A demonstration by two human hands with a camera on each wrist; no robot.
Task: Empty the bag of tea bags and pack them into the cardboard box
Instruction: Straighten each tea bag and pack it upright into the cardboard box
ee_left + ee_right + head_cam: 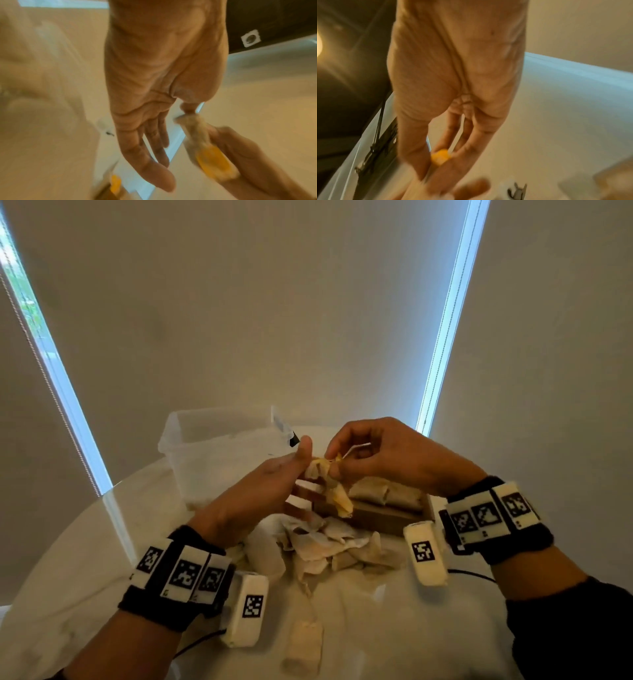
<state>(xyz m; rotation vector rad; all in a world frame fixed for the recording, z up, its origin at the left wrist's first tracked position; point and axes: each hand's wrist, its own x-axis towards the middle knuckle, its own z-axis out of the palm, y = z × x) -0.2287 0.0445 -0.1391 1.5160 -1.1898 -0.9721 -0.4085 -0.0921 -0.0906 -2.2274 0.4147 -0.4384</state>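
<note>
Far left of table [85,594]: clear plastic tub [212,446].
Far right: brown cardboard box [383,513], wrapped tea bags [387,493] inside.
Centre, before box: loose heap of paper tea bags [329,546].
Near edge: single tea bag [303,642].

One head view from above, two wrist views close in along the palms

The head camera looks forward and down at the white table [359,628]; each wrist camera looks up its own palm at close range (both blurred), and all three share the yellow-tagged tea bag [337,494] between the hands.
</note>
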